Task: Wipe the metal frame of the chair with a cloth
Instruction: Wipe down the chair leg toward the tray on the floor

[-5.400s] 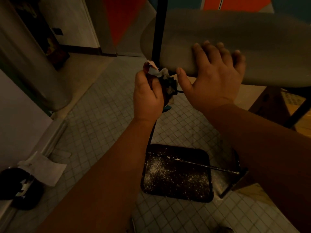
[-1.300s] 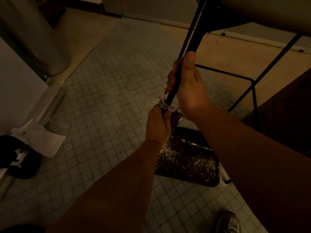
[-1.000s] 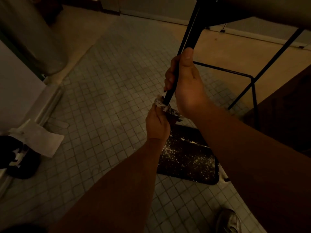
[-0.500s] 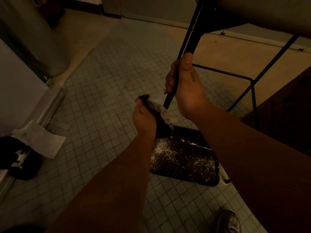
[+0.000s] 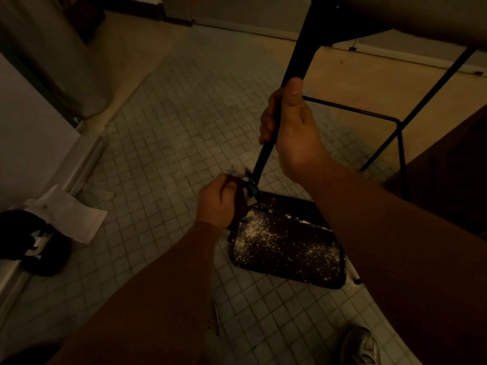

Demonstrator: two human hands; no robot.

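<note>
Chair leg (image 5: 266, 156) slants down between both hands: right hand (image 5: 292, 133) fingers wrapped around it, left hand (image 5: 217, 202) fingers clenching a crumpled cloth (image 5: 246, 181) against its lower end, above a powder-dusted tray (image 5: 287, 246) on tiled floor (image 5: 168, 133).

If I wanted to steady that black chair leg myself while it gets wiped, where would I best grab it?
Probably mid-leg, where the right hand grips now. The chair leg is a slim slanted bar, so come from its right side and curl your fingers around it, thumb pointing up along the bar. That leaves the lower end free for the cloth held in the left hand.
</note>
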